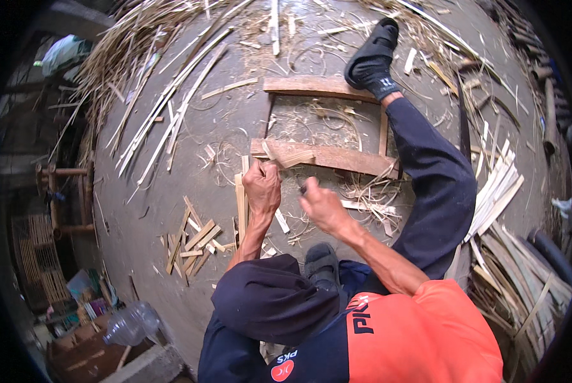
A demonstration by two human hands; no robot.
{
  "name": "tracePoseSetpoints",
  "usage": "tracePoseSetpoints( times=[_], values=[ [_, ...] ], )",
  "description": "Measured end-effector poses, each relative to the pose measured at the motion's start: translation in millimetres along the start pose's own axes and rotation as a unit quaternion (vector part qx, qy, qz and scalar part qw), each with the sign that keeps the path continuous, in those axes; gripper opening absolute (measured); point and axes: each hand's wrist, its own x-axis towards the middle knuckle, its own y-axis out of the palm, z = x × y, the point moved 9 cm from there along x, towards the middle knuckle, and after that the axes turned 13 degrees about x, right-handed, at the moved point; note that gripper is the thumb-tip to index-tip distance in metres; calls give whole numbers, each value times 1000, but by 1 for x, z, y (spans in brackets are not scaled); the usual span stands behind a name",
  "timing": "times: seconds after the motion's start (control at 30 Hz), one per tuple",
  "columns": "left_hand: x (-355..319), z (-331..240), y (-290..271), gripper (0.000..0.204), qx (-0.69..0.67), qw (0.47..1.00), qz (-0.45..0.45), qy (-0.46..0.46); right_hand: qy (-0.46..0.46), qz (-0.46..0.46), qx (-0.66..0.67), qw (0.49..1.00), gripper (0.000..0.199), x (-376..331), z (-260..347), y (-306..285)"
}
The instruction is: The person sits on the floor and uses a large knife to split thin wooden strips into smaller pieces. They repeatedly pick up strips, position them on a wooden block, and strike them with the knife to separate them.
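Note:
My left hand [262, 185] is closed in a fist round pale split-bamboo strips, just in front of a reddish wooden bar [349, 157]. One short bamboo strip [293, 159] sticks out above the fist and lies across that bar. To its right, my right hand [325, 205] is curled and slightly blurred. A small dark end [304, 189] shows at its fingers; what it belongs to is hidden. The bar is part of a low wooden frame on the floor, with a second bar [305, 85] farther away. My sandalled right foot [374, 57] rests at that far bar.
Short bamboo pieces [200, 241] lie in a pile left of my legs. Long strips [177, 108] spread at the far left, and pale bundled strips [499, 191] lie at the right. Shavings [327, 127] litter the floor. A clear plastic bottle [131, 322] sits at the lower left.

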Motion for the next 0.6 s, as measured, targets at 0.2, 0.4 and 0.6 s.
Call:
tracePoseSetpoints(
  times=[0.2, 0.4, 0.6],
  values=[
    [-8, 14, 2, 26, -79, 996, -23, -35, 99, 67, 46, 992, 20, 1, 12, 7],
    [-7, 18, 7, 27, -114, 993, -16, -35, 43, 34, -29, 998, 16, 13, -7, -1],
    [-13, 28, 14, 27, -118, 991, -13, -63, -15, -31, -161, 986, 16, 21, -21, -15]
  ],
)
